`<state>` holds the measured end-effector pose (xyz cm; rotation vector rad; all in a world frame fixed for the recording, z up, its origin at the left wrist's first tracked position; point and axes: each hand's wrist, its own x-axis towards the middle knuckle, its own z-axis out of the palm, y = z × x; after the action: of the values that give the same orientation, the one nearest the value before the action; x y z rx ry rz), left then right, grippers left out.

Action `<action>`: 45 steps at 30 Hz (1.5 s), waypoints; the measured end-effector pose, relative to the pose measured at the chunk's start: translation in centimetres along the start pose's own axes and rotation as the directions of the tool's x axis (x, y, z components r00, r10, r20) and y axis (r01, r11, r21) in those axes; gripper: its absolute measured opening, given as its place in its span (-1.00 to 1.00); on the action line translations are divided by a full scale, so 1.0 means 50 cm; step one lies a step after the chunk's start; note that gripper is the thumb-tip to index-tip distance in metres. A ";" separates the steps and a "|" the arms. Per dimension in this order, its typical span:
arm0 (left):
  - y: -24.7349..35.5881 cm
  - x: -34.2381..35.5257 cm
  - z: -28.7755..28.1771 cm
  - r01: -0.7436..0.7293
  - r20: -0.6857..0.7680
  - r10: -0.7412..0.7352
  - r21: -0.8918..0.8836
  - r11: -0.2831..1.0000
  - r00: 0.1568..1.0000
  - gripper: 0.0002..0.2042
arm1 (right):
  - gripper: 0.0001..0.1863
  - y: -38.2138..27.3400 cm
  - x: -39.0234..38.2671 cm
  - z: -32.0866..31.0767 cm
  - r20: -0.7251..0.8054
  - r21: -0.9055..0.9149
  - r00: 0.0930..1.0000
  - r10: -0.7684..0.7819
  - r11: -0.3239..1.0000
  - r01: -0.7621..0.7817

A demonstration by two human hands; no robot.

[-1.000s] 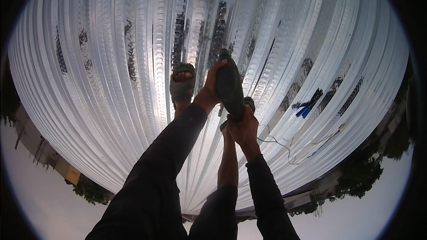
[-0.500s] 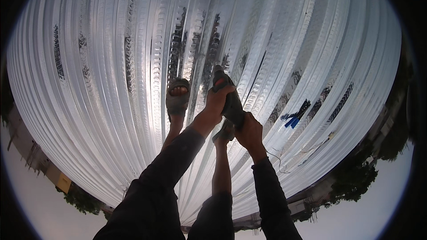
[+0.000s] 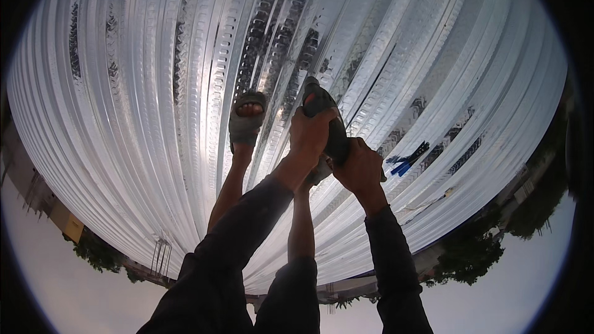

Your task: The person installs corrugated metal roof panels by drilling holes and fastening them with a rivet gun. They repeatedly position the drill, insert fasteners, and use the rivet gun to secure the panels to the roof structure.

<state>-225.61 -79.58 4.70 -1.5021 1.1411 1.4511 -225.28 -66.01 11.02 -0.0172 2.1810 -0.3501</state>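
Observation:
A dark power drill (image 3: 336,138) with a red patch is held in both hands, its nose pointing away from me and down at the shiny ribbed metal sheeting (image 3: 154,86). My left hand (image 3: 309,133) is closed round the drill's front part, thumb across its top. Behind it, my right hand (image 3: 361,167) wraps round the rear end and handle, which its fingers partly hide. Whether the tip touches the metal cannot be made out. To the right of my right hand lie pliers with blue handles (image 3: 407,159).
My sandalled left foot (image 3: 247,117) stands on the sheeting left of the drill. The right foot (image 3: 320,172) is partly hidden behind my hands. Raised ribs run the sheeting's length. Trees (image 3: 467,256) and thin upright rods (image 3: 161,256) show past its edge.
The drill and both hands have shifted slightly right in the picture, and the drill's nose sits a little higher. The whole view has tilted somewhat. Both hands keep their grip.

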 end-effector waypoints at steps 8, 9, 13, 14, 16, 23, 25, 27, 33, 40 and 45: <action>-0.002 0.018 0.016 -0.041 -0.056 0.041 0.005 0.999 0.998 -0.33 | -0.65 0.013 0.031 -0.012 0.140 -0.141 0.987 0.080 0.988 -0.060; -0.002 0.021 0.020 -0.052 -0.044 0.051 -0.025 0.998 0.998 -0.34 | -0.65 0.015 0.033 -0.017 0.144 -0.134 0.987 0.077 0.989 -0.058; -0.004 0.028 0.012 -0.052 -0.025 0.050 -0.080 0.995 0.998 -0.45 | -0.62 0.019 0.036 -0.012 0.139 -0.152 0.989 0.057 0.988 -0.036; -0.006 0.027 0.008 -0.041 0.008 0.043 -0.117 0.992 0.999 -0.50 | -0.58 0.022 0.031 -0.011 0.112 -0.162 0.993 0.041 0.987 -0.023; -0.004 0.036 -0.003 -0.031 0.046 0.040 -0.180 0.983 0.998 -0.56 | -0.49 0.007 0.032 -0.012 0.057 -0.174 0.998 -0.005 0.985 0.015; 0.003 0.065 0.006 -0.003 -0.008 0.002 -0.153 0.988 1.000 -0.57 | -0.57 -0.001 0.052 -0.041 0.086 -0.187 0.996 0.007 0.982 0.009; 0.009 0.057 0.019 0.023 0.002 -0.023 -0.186 0.982 1.000 -0.58 | -0.59 0.006 0.057 -0.052 0.089 -0.194 0.996 0.001 0.981 0.017; 0.020 0.051 0.014 0.079 0.080 -0.057 -0.300 0.951 0.995 -0.60 | -0.63 0.004 0.070 -0.061 0.103 -0.240 0.995 -0.018 0.970 0.042; -0.002 0.041 -0.007 0.107 0.209 -0.021 -0.409 0.906 0.978 -0.70 | -0.69 -0.011 0.076 -0.087 0.149 -0.317 0.975 -0.165 0.926 0.206; 0.008 0.071 -0.009 0.144 0.274 -0.013 -0.464 0.874 0.962 -0.69 | -0.83 -0.017 0.106 -0.095 0.154 -0.393 0.965 -0.213 0.883 0.258; -0.028 0.063 -0.020 0.194 0.422 0.130 -0.641 0.743 0.897 -0.65 | -0.88 -0.035 0.135 -0.116 0.190 -0.507 0.907 -0.376 0.753 0.419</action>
<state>-224.05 -80.39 1.54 -1.4899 0.2912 2.1868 -234.10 -67.24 9.38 -0.8140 2.1189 0.0474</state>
